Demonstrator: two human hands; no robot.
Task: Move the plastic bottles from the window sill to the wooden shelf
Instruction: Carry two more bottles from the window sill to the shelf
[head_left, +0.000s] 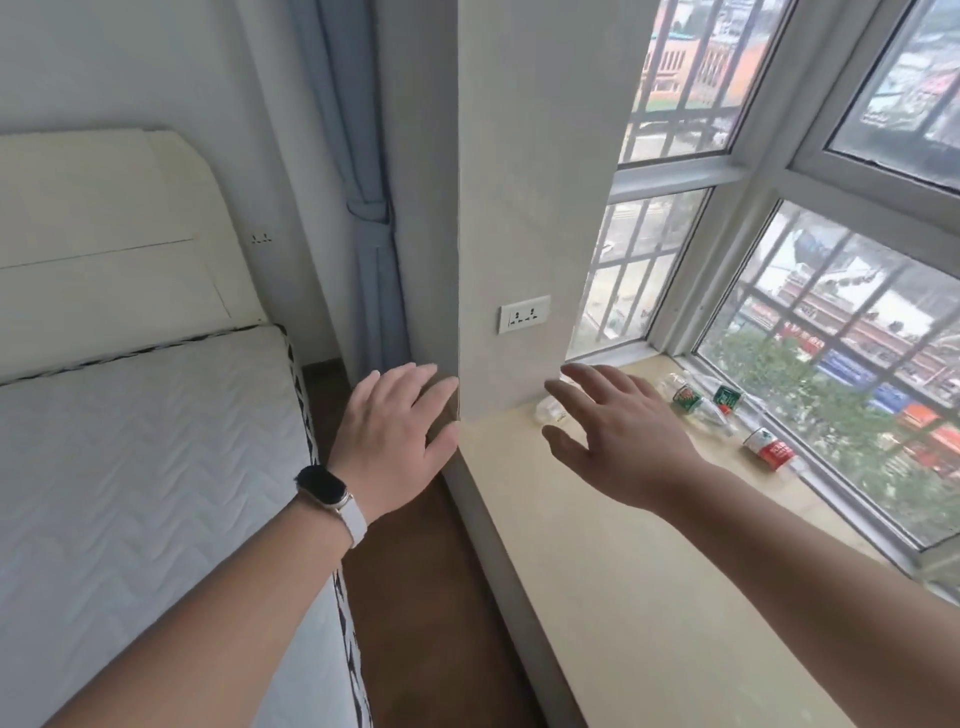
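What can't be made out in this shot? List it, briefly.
Head view:
- Wooden shelf: outside the frame.
- Clear bottle: mostly hidden behind the right hand.
- Print on the labelled bottles: too small, blurred.
- Window sill: near end cut off by the bottom edge.

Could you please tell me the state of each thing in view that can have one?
Left hand: open, holding nothing, by the wall corner.
Right hand: open, holding nothing, over the window sill.
Labelled bottles: three, apparently lying on the sill by the glass.
Clear bottle: on the sill, partly hidden behind the right hand.
Curtain: tied back.
Wall socket: nothing plugged in.
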